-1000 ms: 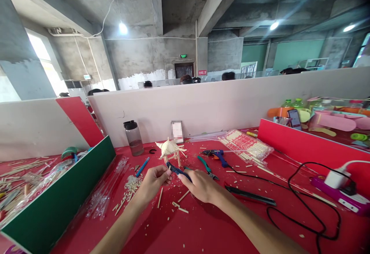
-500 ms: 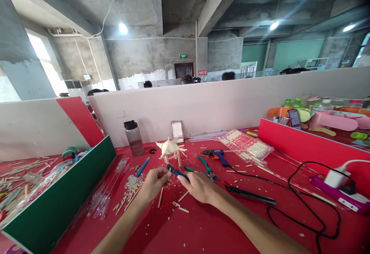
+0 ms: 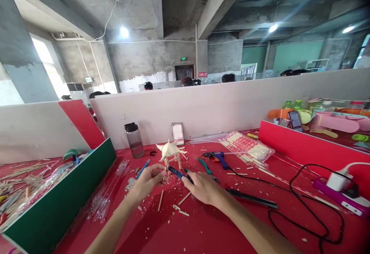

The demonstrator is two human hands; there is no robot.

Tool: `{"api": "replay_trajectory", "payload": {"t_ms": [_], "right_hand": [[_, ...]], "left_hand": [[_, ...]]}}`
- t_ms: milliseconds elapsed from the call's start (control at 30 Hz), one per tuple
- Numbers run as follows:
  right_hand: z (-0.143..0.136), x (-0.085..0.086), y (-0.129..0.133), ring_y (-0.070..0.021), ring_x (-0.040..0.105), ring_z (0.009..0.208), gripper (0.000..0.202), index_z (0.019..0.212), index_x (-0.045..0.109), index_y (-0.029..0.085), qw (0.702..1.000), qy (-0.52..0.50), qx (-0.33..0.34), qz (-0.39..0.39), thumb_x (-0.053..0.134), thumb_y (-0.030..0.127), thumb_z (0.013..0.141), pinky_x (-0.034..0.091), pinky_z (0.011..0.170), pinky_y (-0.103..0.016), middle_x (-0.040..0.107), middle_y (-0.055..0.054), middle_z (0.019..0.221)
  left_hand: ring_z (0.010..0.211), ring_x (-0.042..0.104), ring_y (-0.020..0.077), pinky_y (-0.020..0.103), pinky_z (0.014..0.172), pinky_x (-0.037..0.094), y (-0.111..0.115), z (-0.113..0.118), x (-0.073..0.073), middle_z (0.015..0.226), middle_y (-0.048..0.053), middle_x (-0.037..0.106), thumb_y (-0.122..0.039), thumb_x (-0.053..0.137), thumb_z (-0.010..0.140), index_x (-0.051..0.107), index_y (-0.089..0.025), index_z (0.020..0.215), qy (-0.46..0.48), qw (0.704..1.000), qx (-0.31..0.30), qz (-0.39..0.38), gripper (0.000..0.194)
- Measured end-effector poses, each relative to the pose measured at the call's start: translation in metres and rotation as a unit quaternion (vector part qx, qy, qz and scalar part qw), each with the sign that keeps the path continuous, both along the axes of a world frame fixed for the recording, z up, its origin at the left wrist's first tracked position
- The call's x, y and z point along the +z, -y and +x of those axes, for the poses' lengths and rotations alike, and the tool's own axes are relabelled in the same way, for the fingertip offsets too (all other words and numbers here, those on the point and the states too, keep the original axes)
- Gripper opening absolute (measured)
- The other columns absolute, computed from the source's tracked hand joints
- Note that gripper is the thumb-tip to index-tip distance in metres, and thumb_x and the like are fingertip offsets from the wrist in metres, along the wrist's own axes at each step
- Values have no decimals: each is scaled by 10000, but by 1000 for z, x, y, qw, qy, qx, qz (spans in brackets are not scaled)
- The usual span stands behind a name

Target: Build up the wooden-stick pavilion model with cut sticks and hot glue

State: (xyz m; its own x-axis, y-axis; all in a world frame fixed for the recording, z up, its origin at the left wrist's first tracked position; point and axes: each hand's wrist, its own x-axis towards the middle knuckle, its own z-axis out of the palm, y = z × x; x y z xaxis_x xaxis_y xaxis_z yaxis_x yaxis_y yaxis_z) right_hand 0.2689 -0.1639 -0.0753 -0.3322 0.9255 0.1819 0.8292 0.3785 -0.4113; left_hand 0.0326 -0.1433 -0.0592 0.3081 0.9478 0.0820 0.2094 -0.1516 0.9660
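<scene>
My left hand has thumb and fingers pinched together, at the front left of a small stick-built pavilion model. Whatever it may pinch is too small to make out. In my right hand is a slim dark blue hand tool, its tip pointing left towards the left fingertips and the model's legs. The model stands upright on several legs under a pale, upturned roof. Green-handled pliers lie just behind my right hand, partly covered by it. Short cut sticks lie in front of both hands.
Right of the hands lie a blue glue gun, a black utility knife and bagged sticks. A black cable loops near a purple power strip. A water bottle stands back left. A green divider borders the left.
My left hand has shifted left, widening the gap between its fingers and the blue tool's tip. It now covers much of the pile of stick offcuts. The right hand keeps its grip.
</scene>
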Motion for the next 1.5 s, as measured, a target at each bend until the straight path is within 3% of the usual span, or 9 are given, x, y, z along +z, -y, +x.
{"api": "replay_trajectory", "payload": {"t_ms": [267,400,600,800,900,1067,1300,1400,1500], "right_hand": [[-11,0,13,-313,676,948,352,1034,629,149,999,9,-20,28,397,407,978,422,751,-353,713,-163,1029],[-20,-8,16,-353,598,1094,366,1084,620,116,999,18,-12,37,489,415,917,449,846,-408,647,-197,1143],[-35,-26,13,-376,567,1099,409,1101,633,114,997,48,10,59,605,410,821,462,890,-473,629,-189,1149],[-40,-29,9,-371,575,1083,394,1089,645,129,994,46,16,94,638,440,847,445,906,-491,646,-191,1125],[-37,-23,7,-308,609,1027,383,1107,639,169,990,-38,62,123,660,469,870,447,906,-426,676,-128,1069],[-35,-16,3,-190,670,809,119,960,676,206,968,-189,110,122,588,286,952,462,749,-270,726,-31,872],[-30,-16,-2,-195,718,872,178,1048,702,220,944,-283,115,125,551,286,980,493,784,-256,771,-44,978],[-28,-16,-3,-187,711,828,179,996,712,223,942,-294,103,126,547,290,982,485,746,-250,768,-28,920],[-27,-15,-5,-183,704,808,170,983,704,219,940,-304,97,119,548,288,976,480,730,-249,760,-25,904]], "left_hand": [[770,678,172,283,730,490,7,-9,9,793,16,729,-511,649,857,520,-217,1013,-45,998,-48,-14,357],[709,629,146,269,695,476,3,-18,10,769,6,694,-503,622,879,521,-208,907,-86,992,-87,-9,313],[646,547,122,240,612,445,1,-25,16,720,-18,595,-507,639,862,609,-178,833,-168,980,-102,31,332],[663,576,125,235,635,446,1,-21,13,747,5,664,-472,656,868,650,-176,870,-130,984,-108,57,296],[716,611,141,249,685,472,3,-14,12,782,18,695,-441,678,866,673,-177,885,-97,988,-85,82,265],[707,628,159,261,680,482,5,-1,8,764,29,714,-439,707,838,707,-168,842,-95,985,-18,140,271],[732,644,170,249,666,469,6,3,3,786,32,724,-428,633,894,720,-186,851,-171,963,33,208,261],[714,627,165,251,642,465,5,-3,3,837,34,699,-445,550,943,699,-197,971,-200,940,106,254,291],[788,653,180,277,706,501,-1,-10,0,1015,59,674,-442,528,948,654,-217,1128,-220,910,167,309,315]]}}
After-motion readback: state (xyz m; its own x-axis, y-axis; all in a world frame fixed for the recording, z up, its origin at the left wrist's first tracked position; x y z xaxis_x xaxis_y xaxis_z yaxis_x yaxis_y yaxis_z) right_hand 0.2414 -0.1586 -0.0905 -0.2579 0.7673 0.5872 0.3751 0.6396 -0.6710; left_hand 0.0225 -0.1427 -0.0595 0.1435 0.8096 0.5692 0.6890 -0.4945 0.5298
